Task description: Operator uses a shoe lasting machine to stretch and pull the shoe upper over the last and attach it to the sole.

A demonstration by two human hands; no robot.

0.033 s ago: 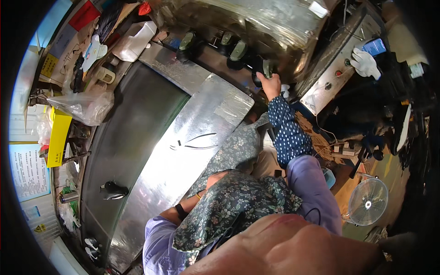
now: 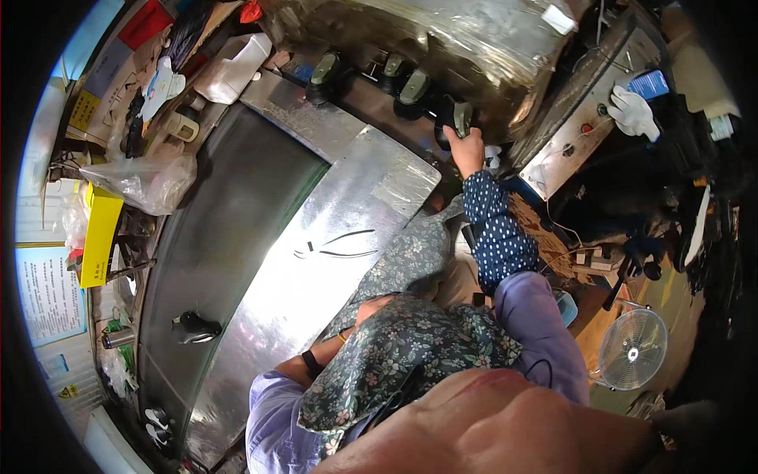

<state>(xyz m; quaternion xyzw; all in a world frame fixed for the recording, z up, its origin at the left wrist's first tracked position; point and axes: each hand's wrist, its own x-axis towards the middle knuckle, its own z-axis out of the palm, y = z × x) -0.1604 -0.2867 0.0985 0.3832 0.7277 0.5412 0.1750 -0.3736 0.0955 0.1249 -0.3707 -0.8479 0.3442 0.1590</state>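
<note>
At the far right of the machine's rail, my right hand (image 2: 466, 150) is closed around a dark shoe with a green last (image 2: 463, 118) in its top. To its left, similar shoes stand along the rail: one close by (image 2: 414, 87), a smaller-looking one (image 2: 392, 71) and one farther left (image 2: 324, 73). My left hand (image 2: 373, 307) rests low against my lap, by the edge of the metal table (image 2: 260, 308). The floral apron hides its fingers. On that table lies a thin black tool with two long arms (image 2: 335, 243), perhaps pincers.
A dark conveyor belt (image 2: 245, 189) runs left of the table, carrying a black shoe (image 2: 196, 327). Clear plastic bags (image 2: 146, 180) and a yellow box (image 2: 101, 237) sit beyond it. At right are a control panel (image 2: 564, 150), a white glove (image 2: 632, 112) and a fan (image 2: 633, 349).
</note>
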